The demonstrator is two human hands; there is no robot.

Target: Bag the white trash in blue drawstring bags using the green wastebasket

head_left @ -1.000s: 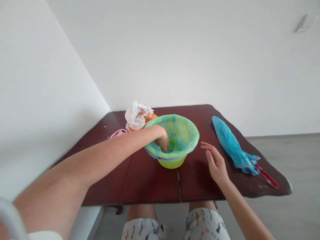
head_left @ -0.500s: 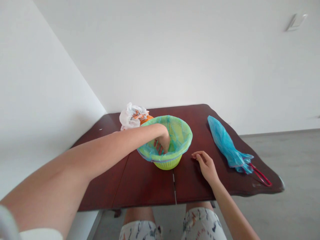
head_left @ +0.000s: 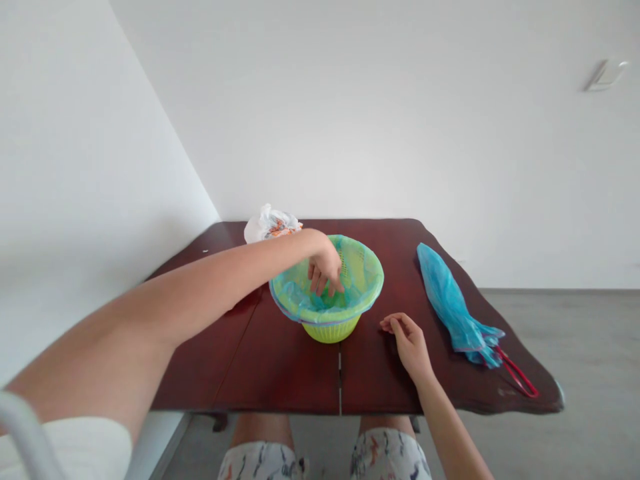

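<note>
A light-green plastic basket (head_left: 331, 332) stands on the dark red-brown table, lined with a thin blue plastic bag (head_left: 295, 309) that is folded over its rim. My left hand (head_left: 326, 267) hangs inside the basket's mouth, fingers pointing down and spread, with nothing visible in them. Below the fingertips the bag's bottom looks greener and lies loosely creased. To the right of the basket, my right hand (head_left: 409, 341) rests on the tabletop. Its fingers are curled together with the thumb against them, and no object shows there.
On the right side of the table (head_left: 280, 380) lies a bundled blue plastic bag (head_left: 447, 293) with a red drawstring (head_left: 517, 372). A crumpled white plastic bag (head_left: 270, 223) with orange print sits behind the basket at the left. White walls border the table's back and left.
My left hand has risen slightly within the basket and its fingers have spread. My right hand stays beside the basket. The camera view has tilted a little.
</note>
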